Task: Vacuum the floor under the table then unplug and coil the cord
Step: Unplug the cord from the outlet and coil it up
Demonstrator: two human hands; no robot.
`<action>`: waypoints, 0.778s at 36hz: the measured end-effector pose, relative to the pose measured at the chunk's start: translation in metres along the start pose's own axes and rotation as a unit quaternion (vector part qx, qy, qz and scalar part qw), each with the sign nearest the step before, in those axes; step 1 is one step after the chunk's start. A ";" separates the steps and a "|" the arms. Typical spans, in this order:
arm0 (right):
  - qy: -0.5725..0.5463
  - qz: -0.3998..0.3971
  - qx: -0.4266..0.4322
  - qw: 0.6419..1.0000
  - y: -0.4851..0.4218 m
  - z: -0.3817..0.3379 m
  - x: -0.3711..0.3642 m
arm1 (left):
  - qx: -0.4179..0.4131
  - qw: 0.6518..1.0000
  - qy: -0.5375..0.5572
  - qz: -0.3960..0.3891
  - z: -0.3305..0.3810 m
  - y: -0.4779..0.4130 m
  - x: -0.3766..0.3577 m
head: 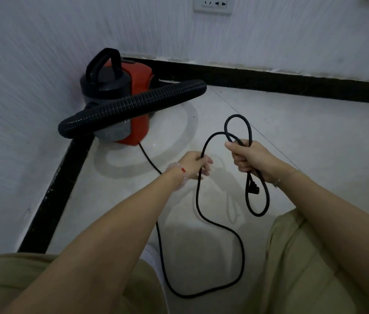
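Cord [243, 257] is unplugged and partly coiled, with the rest slack on the floor [292, 132].

- Cord: thin, round, black, matte. We see no kinks. The plug [254, 187] is black and angled, and it dangles free just under our right hand [250, 158].
- Right hand: the fingers are clamped in a fist around the gathered turns. One loop stands up above the fist. A longer loop hangs below it, next to the plug.
- Left hand [196, 165]: the fingers are loosely curled on a single strand, thumb against it. That strand arcs up and over into the right fist.
- Below the left hand the cord drops, then sweeps a wide bend on the floor between our knees. It runs back up behind the left forearm to the base of the vacuum cleaner [138, 128].
- Vacuum cleaner: a small red canister with a black top and carry handle, upright in the room corner. Its ribbed black hose [133, 105] is draped across the front.
- Wall socket [213, 4]: white, at the top edge, with nothing plugged in the part we see.
- A black baseboard [269, 83] runs along both walls.
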State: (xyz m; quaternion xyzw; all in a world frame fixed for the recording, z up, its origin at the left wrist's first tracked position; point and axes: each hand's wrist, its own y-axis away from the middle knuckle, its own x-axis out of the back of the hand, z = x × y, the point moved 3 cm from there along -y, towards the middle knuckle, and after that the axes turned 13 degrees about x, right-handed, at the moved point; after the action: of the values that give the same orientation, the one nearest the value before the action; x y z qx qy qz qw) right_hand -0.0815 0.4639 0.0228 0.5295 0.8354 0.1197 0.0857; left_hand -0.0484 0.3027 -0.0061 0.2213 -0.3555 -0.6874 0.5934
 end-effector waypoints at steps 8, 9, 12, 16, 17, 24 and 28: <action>0.025 0.036 -0.026 0.999 0.004 0.006 -0.010 | -0.041 0.984 0.172 -0.039 0.041 0.010 -0.015; 0.012 0.031 -0.029 0.999 0.004 0.004 -0.010 | -0.040 0.983 0.173 -0.043 0.044 0.012 -0.016; -0.028 0.022 -0.041 0.999 0.006 0.004 -0.007 | -0.048 0.986 0.146 -0.056 0.052 0.013 -0.018; -0.053 0.023 -0.042 0.997 0.007 0.007 -0.004 | -0.082 0.995 0.054 -0.034 0.058 0.012 -0.019; -0.052 0.022 -0.036 0.998 0.008 0.007 -0.004 | -0.091 0.995 0.032 -0.028 0.058 0.012 -0.019; -0.053 0.080 0.035 0.995 0.003 -0.005 0.001 | -0.030 0.993 0.065 -0.091 0.037 0.008 -0.019; -0.235 0.112 0.059 0.964 -0.001 -0.017 0.015 | 0.039 0.983 0.020 -0.177 0.010 0.009 -0.024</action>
State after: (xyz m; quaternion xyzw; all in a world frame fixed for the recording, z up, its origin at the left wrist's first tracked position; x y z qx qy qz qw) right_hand -0.0929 0.4751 0.0386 0.6372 0.7325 -0.0485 0.2345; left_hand -0.0456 0.3283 0.0042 0.3175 -0.3257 -0.7625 0.4602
